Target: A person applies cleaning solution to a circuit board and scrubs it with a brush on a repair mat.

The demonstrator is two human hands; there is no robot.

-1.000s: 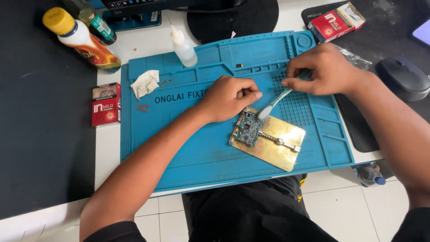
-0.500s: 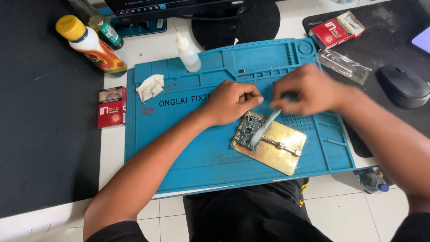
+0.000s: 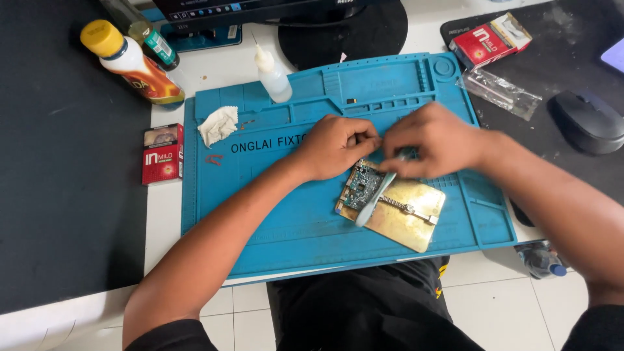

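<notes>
The right hand (image 3: 437, 140) holds a pale brush (image 3: 374, 195), its fingers pinched shut on the handle, with the brush end lying across a small green circuit board (image 3: 361, 185). The board sits clamped at the left end of a brass holder plate (image 3: 406, 218) on the blue work mat (image 3: 273, 214), near the mat's middle. The left hand (image 3: 335, 146) rests just above the board; its fingers are curled in close together near the right hand's fingers, and I cannot tell whether they grip anything.

The likely trouble, as I judge it: the two hands crowd over the board and hide much of it, so a hard stroke of the brush could catch a small part or nudge the board in its clamp. The plate lies loose on the mat and could slide toward the near edge.

Round about: a crumpled white wipe (image 3: 218, 125) and a small squeeze bottle (image 3: 272, 75) at the mat's far side, a yellow-capped bottle (image 3: 130, 62) on the surface to the left, a red packet (image 3: 161, 155) beside the mat, another red packet (image 3: 491, 40), a clear plastic bag (image 3: 500, 94) and a dark mouse (image 3: 588, 120) to the right. None of these blocks the hands
</notes>
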